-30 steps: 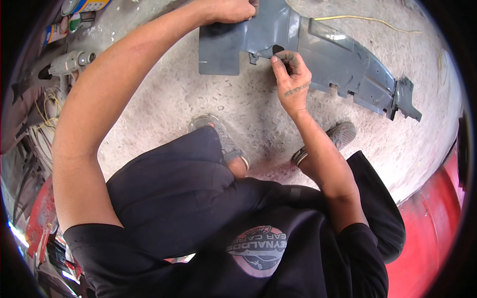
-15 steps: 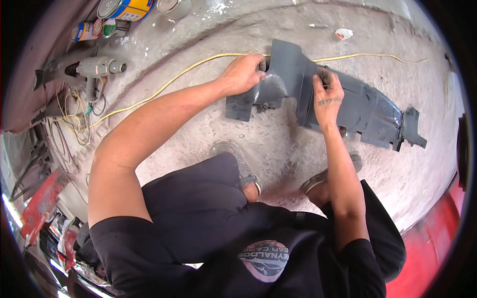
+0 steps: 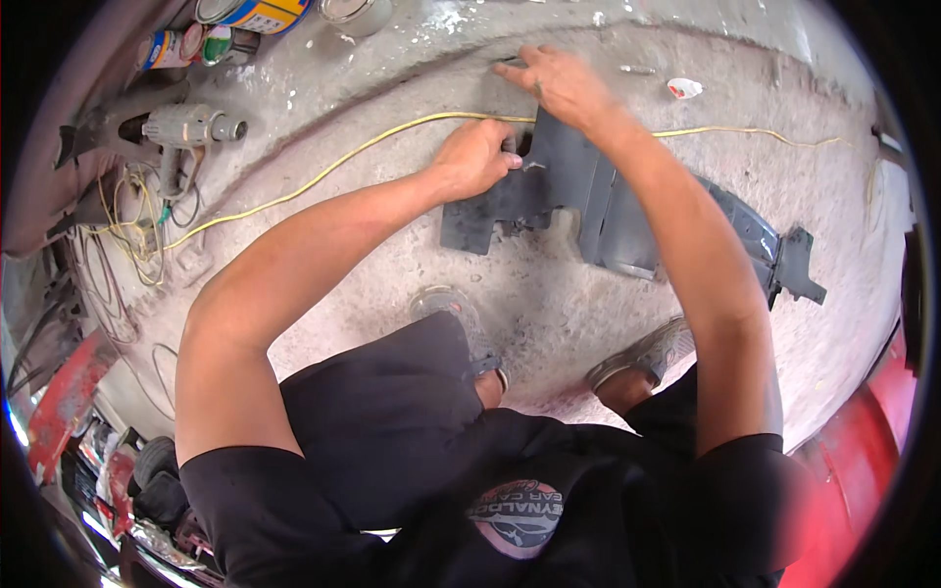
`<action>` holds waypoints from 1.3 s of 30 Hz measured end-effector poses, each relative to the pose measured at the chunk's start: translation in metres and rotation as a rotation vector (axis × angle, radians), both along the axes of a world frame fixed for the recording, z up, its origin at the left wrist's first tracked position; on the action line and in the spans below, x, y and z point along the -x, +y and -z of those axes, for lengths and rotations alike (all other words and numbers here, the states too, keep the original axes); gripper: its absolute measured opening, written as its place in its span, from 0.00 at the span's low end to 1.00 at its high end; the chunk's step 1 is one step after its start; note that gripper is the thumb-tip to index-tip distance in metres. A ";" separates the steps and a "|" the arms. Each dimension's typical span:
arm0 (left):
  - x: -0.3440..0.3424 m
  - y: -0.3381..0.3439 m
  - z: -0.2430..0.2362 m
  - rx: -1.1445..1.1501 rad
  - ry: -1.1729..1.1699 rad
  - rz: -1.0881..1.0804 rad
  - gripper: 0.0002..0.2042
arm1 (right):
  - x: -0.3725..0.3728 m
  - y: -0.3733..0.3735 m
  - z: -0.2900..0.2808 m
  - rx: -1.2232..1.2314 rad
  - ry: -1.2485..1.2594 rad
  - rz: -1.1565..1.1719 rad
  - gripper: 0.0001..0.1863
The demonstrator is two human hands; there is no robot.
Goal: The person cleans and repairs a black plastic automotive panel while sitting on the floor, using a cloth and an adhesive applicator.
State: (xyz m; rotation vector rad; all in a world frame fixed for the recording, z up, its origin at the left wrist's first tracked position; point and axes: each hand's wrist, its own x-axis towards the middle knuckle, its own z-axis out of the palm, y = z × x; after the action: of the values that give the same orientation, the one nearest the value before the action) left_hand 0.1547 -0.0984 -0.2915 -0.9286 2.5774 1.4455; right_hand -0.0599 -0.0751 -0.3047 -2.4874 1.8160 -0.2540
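Note:
A dark grey plastic panel (image 3: pixel 622 240) with notched edges lies on the rough concrete floor (image 3: pixel 372 255) ahead of my feet. My left hand (image 3: pixel 475 159) grips its left part by an edge, thumb and fingers curled around it. My right hand (image 3: pixel 557 83) reaches over the panel's upper end, fingers apart and slightly blurred; a thin dark shape by the fingertips is too small to make out. My right forearm hides part of the panel. A yellow cable (image 3: pixel 343 162) runs beneath or behind the panel.
At left are a heat gun (image 3: pixel 186 132) and tangled cords (image 3: pixel 137 225); paint cans (image 3: pixel 250 12) stand top left. Beyond my right hand lie a small cylindrical object (image 3: pixel 637 71) and a white-and-red scrap (image 3: pixel 684 88). Red car panels (image 3: pixel 64 412) appear at lower left and right.
My right hand has left its pinch on the panel and moved up beyond it, fingers spreading. My left hand stays on the panel, slightly lower than half a second ago. The view has shifted.

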 end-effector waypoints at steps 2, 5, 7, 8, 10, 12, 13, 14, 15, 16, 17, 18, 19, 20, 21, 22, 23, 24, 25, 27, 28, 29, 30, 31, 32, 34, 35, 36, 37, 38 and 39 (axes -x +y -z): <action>0.000 -0.003 -0.004 -0.035 -0.069 -0.003 0.10 | 0.010 -0.015 -0.010 -0.116 0.079 -0.064 0.29; -0.001 -0.010 -0.002 -0.119 -0.088 -0.018 0.10 | 0.021 -0.026 -0.023 -0.253 0.206 -0.170 0.30; -0.003 -0.010 -0.002 -0.131 -0.089 -0.015 0.11 | 0.028 -0.026 -0.021 -0.279 0.254 -0.217 0.30; -0.002 -0.010 -0.002 -0.137 -0.093 -0.012 0.12 | 0.033 -0.023 -0.017 -0.243 0.195 -0.220 0.29; -0.001 -0.010 0.001 -0.110 -0.061 -0.011 0.12 | 0.040 -0.016 -0.008 -0.213 0.135 -0.225 0.28; -0.002 -0.007 0.005 -0.084 -0.035 -0.013 0.12 | 0.046 -0.008 0.004 -0.146 -0.012 -0.133 0.25; -0.001 -0.009 0.005 -0.092 -0.042 -0.008 0.12 | 0.047 -0.006 0.005 -0.148 -0.012 -0.134 0.25; 0.000 -0.009 0.005 -0.100 -0.048 -0.003 0.11 | 0.048 -0.003 0.004 -0.120 -0.056 -0.094 0.23; 0.000 -0.010 0.004 -0.101 -0.047 -0.002 0.11 | 0.049 -0.001 0.005 -0.092 -0.099 -0.054 0.21; -0.001 -0.010 0.005 -0.106 -0.042 -0.006 0.11 | 0.048 0.000 0.003 -0.093 -0.097 -0.053 0.21; -0.001 -0.011 0.005 -0.111 -0.038 -0.010 0.11 | 0.046 -0.001 0.001 -0.128 -0.146 0.007 0.22; -0.001 -0.011 0.005 -0.111 -0.036 -0.009 0.11 | 0.045 0.000 0.000 -0.164 -0.196 0.068 0.23; -0.001 -0.012 0.005 -0.116 -0.057 -0.011 0.12 | 0.040 -0.001 -0.002 -0.164 -0.198 0.068 0.23; -0.002 -0.013 0.006 -0.121 -0.078 -0.014 0.12 | 0.034 -0.001 -0.004 -0.129 -0.141 0.007 0.24; -0.002 -0.013 0.006 -0.120 -0.082 -0.015 0.12 | 0.030 -0.002 -0.005 -0.093 -0.086 -0.054 0.25; -0.001 -0.013 0.006 -0.122 -0.071 -0.014 0.12 | 0.031 -0.003 -0.004 -0.093 -0.087 -0.051 0.25; -0.001 -0.013 0.005 -0.123 -0.061 -0.013 0.12 | 0.031 -0.004 -0.002 -0.076 -0.063 -0.089 0.27; 0.001 -0.012 0.005 -0.123 -0.063 -0.011 0.12 | 0.031 -0.005 -0.001 -0.059 -0.039 -0.127 0.28; 0.002 -0.010 0.004 -0.137 -0.082 -0.025 0.12 | 0.031 -0.006 -0.002 -0.057 -0.042 -0.131 0.28; 0.002 -0.011 0.003 -0.149 -0.103 -0.044 0.12 | 0.032 -0.006 -0.006 -0.146 0.029 -0.054 0.26; 0.001 -0.010 0.004 -0.133 -0.088 -0.041 0.11 | 0.026 -0.005 -0.012 -0.148 0.028 -0.054 0.26; 0.000 -0.011 0.005 -0.115 -0.079 -0.041 0.11 | 0.013 -0.007 -0.017 -0.089 0.009 -0.115 0.27; -0.002 -0.011 0.006 -0.115 -0.085 -0.046 0.11 | 0.000 -0.011 -0.018 -0.029 -0.010 -0.175 0.28; 0.003 -0.010 0.005 -0.126 -0.090 -0.036 0.11 | -0.006 -0.014 -0.014 -0.033 -0.003 -0.170 0.28; 0.002 -0.012 0.003 -0.128 -0.108 -0.030 0.11 | -0.018 -0.021 -0.004 -0.047 0.060 -0.173 0.27; 0.004 -0.011 0.000 -0.136 -0.112 -0.043 0.11 | -0.025 -0.029 0.005 -0.060 0.114 -0.178 0.26; 0.004 -0.009 -0.001 -0.151 -0.109 -0.057 0.12 | -0.023 -0.030 0.006 -0.082 0.159 -0.204 0.24; 0.004 -0.011 -0.002 -0.151 -0.076 -0.043 0.12 | -0.021 -0.030 0.007 -0.105 0.205 -0.231 0.23; 0.001 -0.010 -0.001 -0.151 -0.089 -0.053 0.12 | -0.021 -0.029 0.007 -0.102 0.192 -0.240 0.23; 0.001 -0.011 0.000 -0.158 -0.094 -0.048 0.12 | -0.017 -0.029 0.006 -0.121 0.182 -0.262 0.22; 0.001 -0.011 0.001 -0.165 -0.098 -0.043 0.12 | -0.014 -0.030 0.005 -0.140 0.173 -0.285 0.21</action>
State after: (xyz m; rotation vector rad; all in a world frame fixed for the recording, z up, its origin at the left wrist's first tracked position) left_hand 0.1541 -0.1098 -0.2921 -1.0098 2.3422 1.5539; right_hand -0.0457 -0.1047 -0.3102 -2.6924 1.4436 0.1016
